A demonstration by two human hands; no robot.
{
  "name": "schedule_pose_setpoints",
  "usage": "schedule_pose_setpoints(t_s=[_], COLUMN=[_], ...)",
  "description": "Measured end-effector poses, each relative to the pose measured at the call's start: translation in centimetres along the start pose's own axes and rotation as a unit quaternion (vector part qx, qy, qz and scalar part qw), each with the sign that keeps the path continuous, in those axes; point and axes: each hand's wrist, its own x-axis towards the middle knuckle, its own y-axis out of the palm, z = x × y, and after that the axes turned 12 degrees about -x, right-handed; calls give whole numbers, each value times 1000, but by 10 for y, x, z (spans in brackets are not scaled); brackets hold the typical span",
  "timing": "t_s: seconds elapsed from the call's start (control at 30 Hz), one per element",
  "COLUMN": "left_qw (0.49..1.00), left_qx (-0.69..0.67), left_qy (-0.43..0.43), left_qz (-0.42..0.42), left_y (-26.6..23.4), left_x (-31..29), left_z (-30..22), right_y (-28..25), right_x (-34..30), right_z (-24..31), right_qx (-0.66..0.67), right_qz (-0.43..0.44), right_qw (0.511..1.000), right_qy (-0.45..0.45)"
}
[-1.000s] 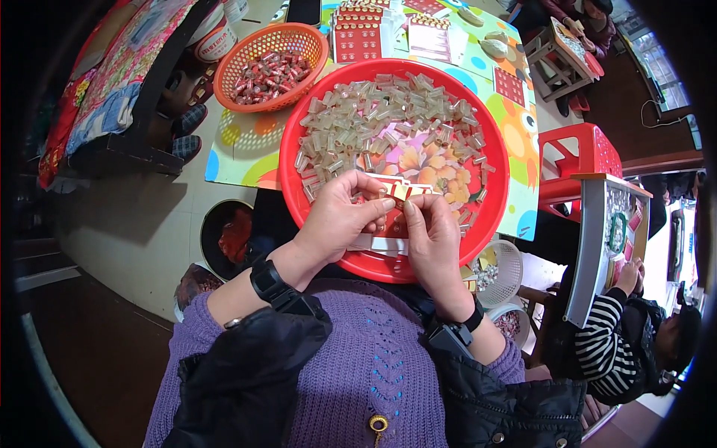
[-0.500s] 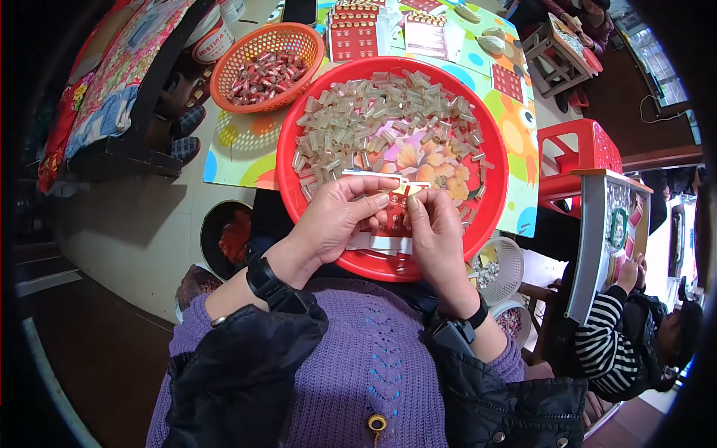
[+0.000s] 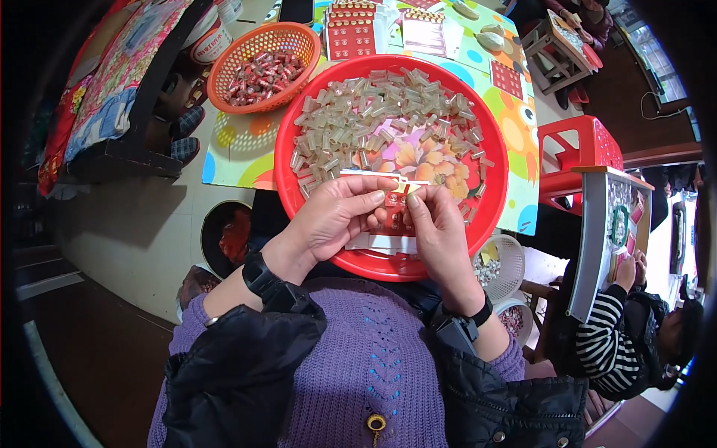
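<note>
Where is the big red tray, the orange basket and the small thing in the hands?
Big red tray (image 3: 489, 216), head view, on its right rim.
Orange basket (image 3: 224, 71), head view, on its left rim.
Small red piece (image 3: 396, 200), head view, between the fingertips of both hands.

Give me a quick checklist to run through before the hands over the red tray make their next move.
1. Small red-and-white piece pinched by both left hand and right hand: ok.
2. Hands held over the red tray: ok.
3. Clear pieces in stock on the tray: ok.
4. Orange basket upright beside the tray: ok.
5. Piece properly aligned: cannot tell, fingers cover it.
</note>
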Motion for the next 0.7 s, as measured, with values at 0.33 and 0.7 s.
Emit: schedule_pose_setpoints(t_s=[0.33,0.7], left_qw=[991,992], left_qx=[109,117], left_qy=[76,48], left_qz=[-15,-14], left_y=[2,8], left_x=[-2,-4], left_z=[8,8], right_y=[2,4], right_x=[-5,0], right_z=[3,-6], right_qx=[-89,-126], right_qz=[-31,-27], right_qw=[994,988], right_qy=[-58,-85])
